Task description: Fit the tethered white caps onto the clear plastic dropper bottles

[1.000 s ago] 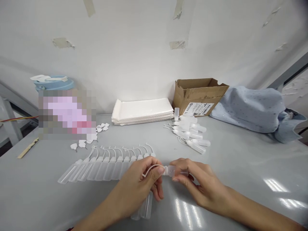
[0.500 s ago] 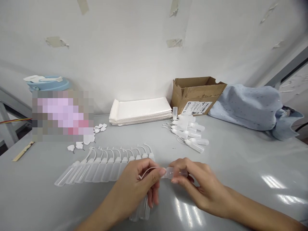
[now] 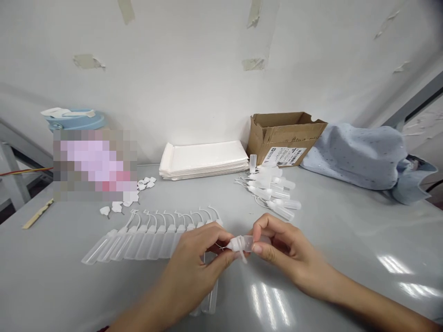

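Note:
Between my hands lies a small translucent dropper bottle [image 3: 248, 243], sideways, its white nozzle pointing left and its strap hanging over the neck. My right hand [image 3: 294, 253] is closed on the bottle's body with thumb and fingers. With thumb and forefinger, my left hand [image 3: 199, 263] grips the nozzle end; a thin tip shows there, though its details are small. A row of similar bottles [image 3: 148, 244] with curved cap straps lies left of my hands. More bottles [image 3: 210, 297] lie partly hidden beneath my left hand.
A loose pile of bottles [image 3: 272, 189] lies at the right back, before an open cardboard box [image 3: 289, 133]. White padded envelopes [image 3: 204, 161] are stacked by the wall. White needle caps [image 3: 117, 206] lie scattered at left. Blue cloth [image 3: 353, 154] sits at right.
The bottle has turned so its strap, earlier arching left over my left hand, now hangs at the neck. My left fingers have shifted to the nozzle tip; my right hand still holds the body.

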Demonstrator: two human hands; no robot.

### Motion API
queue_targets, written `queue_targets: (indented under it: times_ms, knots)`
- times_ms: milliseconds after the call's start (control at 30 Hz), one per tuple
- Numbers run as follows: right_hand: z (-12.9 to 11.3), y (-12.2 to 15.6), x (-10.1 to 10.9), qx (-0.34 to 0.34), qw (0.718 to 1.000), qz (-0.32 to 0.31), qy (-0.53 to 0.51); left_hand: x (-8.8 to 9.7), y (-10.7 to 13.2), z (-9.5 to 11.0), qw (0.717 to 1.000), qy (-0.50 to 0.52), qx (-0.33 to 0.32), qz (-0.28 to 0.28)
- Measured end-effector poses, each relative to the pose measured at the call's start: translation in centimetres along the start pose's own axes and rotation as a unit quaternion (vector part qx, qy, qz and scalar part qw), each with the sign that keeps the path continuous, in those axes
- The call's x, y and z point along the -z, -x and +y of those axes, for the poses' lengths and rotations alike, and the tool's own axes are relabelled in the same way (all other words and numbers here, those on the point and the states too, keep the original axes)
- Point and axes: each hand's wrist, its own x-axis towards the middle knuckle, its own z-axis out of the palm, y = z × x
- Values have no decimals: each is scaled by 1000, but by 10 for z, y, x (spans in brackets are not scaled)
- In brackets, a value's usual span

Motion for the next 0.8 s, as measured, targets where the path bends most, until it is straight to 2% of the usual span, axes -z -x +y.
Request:
queue_targets:
  times_ms: [133, 267, 400, 467, 500, 567, 633, 700, 733, 800]
  knots:
    - [0, 3, 0, 36, 997, 22, 69, 3, 3, 1, 998, -63, -9, -25]
    - [3, 4, 0, 97, 984, 21, 148, 4, 3, 2, 995, -88, 18, -52]
    - [12, 5, -2, 246, 944, 4, 219, 2, 0, 2, 989, 18, 113, -98]
    - [15, 5, -2, 286, 928, 1, 240, 2, -1, 3, 982, 51, 139, -120]
    - [15, 5, -2, 282, 929, -3, 240, 3, -1, 3, 982, 44, 135, -123]
    - [14, 5, -1, 227, 949, -11, 220, 3, -1, 2, 991, -14, 90, -101]
    - [11, 4, 0, 145, 970, -11, 193, 3, 0, -2, 995, -87, 0, -56]
    - [8, 3, 1, 79, 983, -6, 166, 1, 1, -8, 986, -137, -98, -20]
    - [7, 2, 2, 59, 987, -5, 152, 1, 2, -11, 979, -151, -134, -12]
    - [5, 1, 2, 39, 992, -7, 123, 0, 3, -15, 972, -169, -163, -8]
